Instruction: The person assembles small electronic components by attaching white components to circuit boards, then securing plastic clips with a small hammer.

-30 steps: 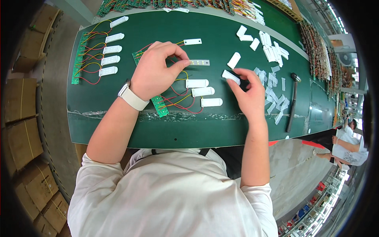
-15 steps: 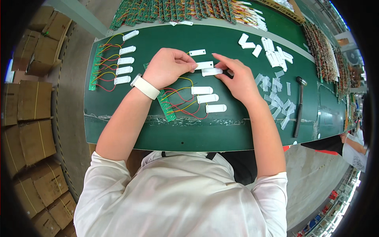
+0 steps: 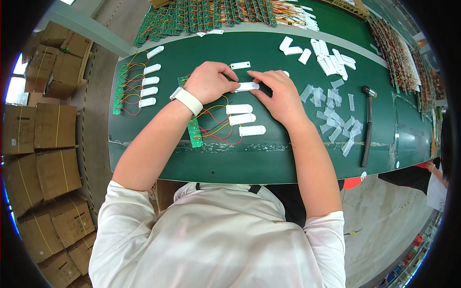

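Note:
A small white plastic strip (image 3: 247, 87) lies level between my two hands, over the green bench. My left hand (image 3: 210, 82), with a white watch band at the wrist, pinches its left end. At its other end, the thumb and forefinger of my right hand (image 3: 279, 93) close around it. Partly hidden under my left hand and forearm is a green circuit board (image 3: 195, 134), from which red and yellow wires run to several white capped pieces (image 3: 242, 119). Just beyond my fingers sits a bare white strip (image 3: 240, 65) with a dark hole.
At the left lies another wired circuit board (image 3: 118, 91) with white capped pieces. White plastic covers (image 3: 328, 60) and clear small strips (image 3: 331, 113) are scattered right, beside a hammer (image 3: 369, 122). Stacked circuit boards (image 3: 201, 17) line the far side; cartons (image 3: 48, 139) stand left of the bench.
The white cover in my right hand has come onto the strip in my left, so both now look like one piece. My right hand has moved left. The whole view has shifted slightly.

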Available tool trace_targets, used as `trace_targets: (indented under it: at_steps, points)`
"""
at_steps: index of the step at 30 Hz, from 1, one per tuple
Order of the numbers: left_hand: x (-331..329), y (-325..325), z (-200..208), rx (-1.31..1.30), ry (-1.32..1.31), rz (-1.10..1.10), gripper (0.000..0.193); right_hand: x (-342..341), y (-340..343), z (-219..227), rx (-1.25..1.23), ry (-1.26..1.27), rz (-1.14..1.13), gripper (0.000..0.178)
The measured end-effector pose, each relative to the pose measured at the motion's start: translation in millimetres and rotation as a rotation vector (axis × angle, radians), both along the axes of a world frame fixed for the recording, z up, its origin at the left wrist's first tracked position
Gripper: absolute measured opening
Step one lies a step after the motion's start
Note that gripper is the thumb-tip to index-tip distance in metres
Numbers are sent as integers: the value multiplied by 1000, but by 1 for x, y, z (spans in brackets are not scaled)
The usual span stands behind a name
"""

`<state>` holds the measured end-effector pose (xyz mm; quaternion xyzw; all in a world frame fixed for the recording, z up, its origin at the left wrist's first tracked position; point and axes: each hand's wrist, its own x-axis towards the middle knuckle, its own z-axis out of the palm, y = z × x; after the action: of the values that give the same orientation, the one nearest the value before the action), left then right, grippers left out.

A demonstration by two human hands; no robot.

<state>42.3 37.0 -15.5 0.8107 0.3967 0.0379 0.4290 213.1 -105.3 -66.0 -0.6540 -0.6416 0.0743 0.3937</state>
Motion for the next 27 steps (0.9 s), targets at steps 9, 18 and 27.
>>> trace_targets:
  at_steps: [9, 18, 27]
  points:
    - [5, -9, -2, 164, 97, 17, 22, -1, 1, -6, 69, -69, -7, 23]
    - [5, -17, -5, 279, 69, 19, 18, -6, 4, -8, 167, -232, -21, 13]
    - [-23, -25, -6, 830, -55, -171, 20, -11, 7, -8, 207, -306, -27, 10]
